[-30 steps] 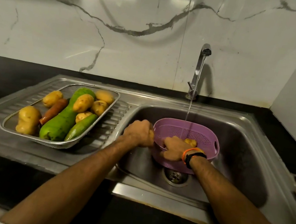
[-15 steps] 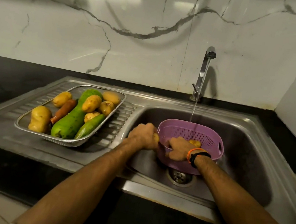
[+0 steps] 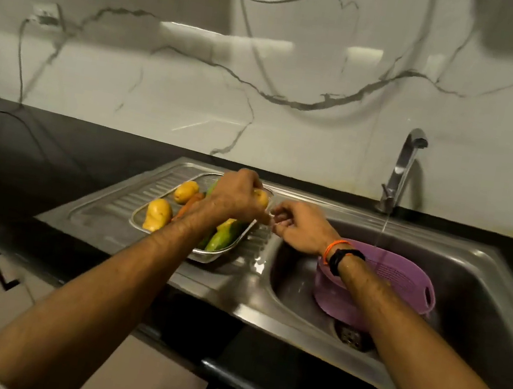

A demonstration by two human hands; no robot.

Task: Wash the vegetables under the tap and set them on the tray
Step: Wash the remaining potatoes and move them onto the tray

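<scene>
A metal mesh tray (image 3: pixel 139 222) sits on the sink's ribbed drainboard, holding yellow potatoes (image 3: pixel 157 214), an orange carrot (image 3: pixel 190 203) and green gourds (image 3: pixel 223 240). My left hand (image 3: pixel 236 198) hovers over the tray's far right corner and grips a yellow potato (image 3: pixel 261 197). My right hand (image 3: pixel 298 225) is just right of the tray over the basin's left rim, fingers loosely curled and holding nothing. A purple colander (image 3: pixel 401 282) stands in the sink basin (image 3: pixel 483 295), partly hidden by my right forearm. Water runs from the tap (image 3: pixel 402 169) into the colander.
Black countertop (image 3: pixel 39 145) stretches left of the sink, with a cable running across it to a wall socket (image 3: pixel 44 14). A marble backsplash rises behind. The drain (image 3: pixel 352 335) shows below the colander. A cupboard handle (image 3: pixel 1 269) is at lower left.
My left hand carried a potato from beside the colander over to the tray. My right hand let go of the colander and moved left. The view swung left.
</scene>
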